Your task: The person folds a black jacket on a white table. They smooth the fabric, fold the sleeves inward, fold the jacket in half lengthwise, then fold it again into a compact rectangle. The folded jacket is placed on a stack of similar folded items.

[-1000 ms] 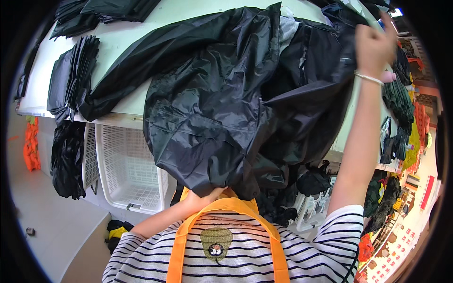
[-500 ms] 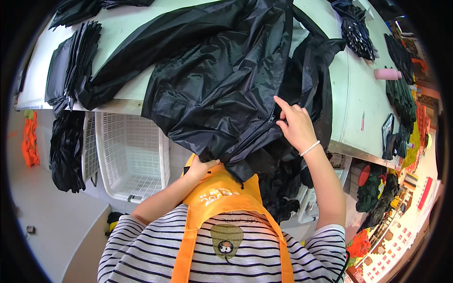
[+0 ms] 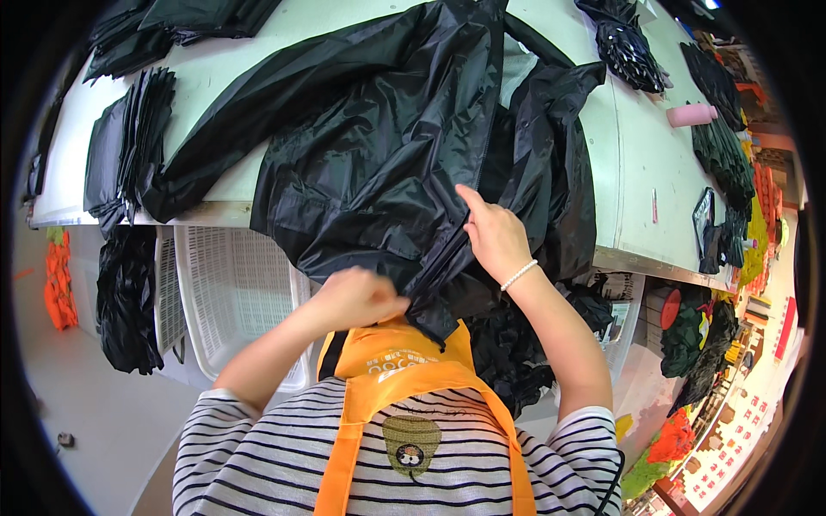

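Spanning the upper frame, pale table (image 3: 641,129) draped centrally with black jacket (image 3: 370,163), white basket (image 3: 232,271) set lower left, left hand (image 3: 361,297) blurred near hem (image 3: 323,265), right hand (image 3: 501,242) poised at zip (image 3: 483,159), index finger (image 3: 472,200) extended, neither grip can be told.

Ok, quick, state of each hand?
Left hand: blurred, by the black jacket; grip can't be told.
Right hand: index finger extended at the jacket's front; grip can't be told.

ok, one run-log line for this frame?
black jacket: spread on white table, hem overhanging edge | left hand: at hem, blurred, grip unclear | right hand: at jacket's front opening
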`<action>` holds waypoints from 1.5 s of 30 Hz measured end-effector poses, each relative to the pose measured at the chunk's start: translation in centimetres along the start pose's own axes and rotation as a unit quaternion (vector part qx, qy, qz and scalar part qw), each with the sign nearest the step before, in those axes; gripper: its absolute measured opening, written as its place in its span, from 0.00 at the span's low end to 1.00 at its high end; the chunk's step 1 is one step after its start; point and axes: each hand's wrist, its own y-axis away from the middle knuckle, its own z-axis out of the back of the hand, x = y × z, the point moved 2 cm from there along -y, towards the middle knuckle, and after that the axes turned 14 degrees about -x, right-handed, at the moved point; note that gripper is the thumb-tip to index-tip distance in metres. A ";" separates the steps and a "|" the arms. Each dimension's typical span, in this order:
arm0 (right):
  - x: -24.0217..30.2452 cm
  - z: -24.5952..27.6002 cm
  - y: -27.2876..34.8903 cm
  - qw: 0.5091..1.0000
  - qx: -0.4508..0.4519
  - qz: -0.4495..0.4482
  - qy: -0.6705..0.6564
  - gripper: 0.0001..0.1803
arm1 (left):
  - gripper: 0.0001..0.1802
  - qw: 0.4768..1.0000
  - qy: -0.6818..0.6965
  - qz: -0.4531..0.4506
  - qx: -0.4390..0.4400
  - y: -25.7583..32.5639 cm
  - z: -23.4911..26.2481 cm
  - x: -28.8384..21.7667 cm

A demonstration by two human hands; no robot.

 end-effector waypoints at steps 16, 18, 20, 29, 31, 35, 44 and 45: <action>-11.3 0.0 -18.9 0.961 -0.205 0.115 0.147 0.17 | 0.09 0.993 -0.059 -0.098 0.031 -4.6 -8.7 0.3; -14.7 1.2 -23.4 0.944 -0.276 0.076 0.165 0.14 | 0.10 0.989 -0.099 -0.067 0.082 -5.3 -9.2 1.4; -17.0 3.5 -26.3 0.935 -0.319 0.038 0.148 0.12 | 0.10 0.980 -0.143 -0.040 0.133 -6.3 -9.3 2.2; -21.2 1.6 -17.5 0.896 -0.386 -0.144 -0.166 0.30 | 0.10 0.919 -0.161 -0.032 -0.358 -11.6 6.7 -2.9; -23.9 1.1 -9.0 0.907 -0.324 -0.268 -0.026 0.34 | 0.22 0.757 -0.245 -0.062 -0.603 -13.8 14.7 -1.5; -21.1 -0.3 -2.7 0.894 -0.218 -0.373 -0.118 0.33 | 0.38 0.703 -0.344 0.156 -0.602 -17.1 21.3 7.0; -23.8 17.7 -9.4 0.893 -0.417 -0.116 0.121 0.34 | 0.13 0.679 -0.195 0.016 -0.707 -13.6 29.6 6.4; -24.7 18.7 -11.3 0.886 -0.435 -0.016 0.160 0.33 | 0.12 0.642 -0.195 -0.027 -0.741 -12.3 31.0 7.0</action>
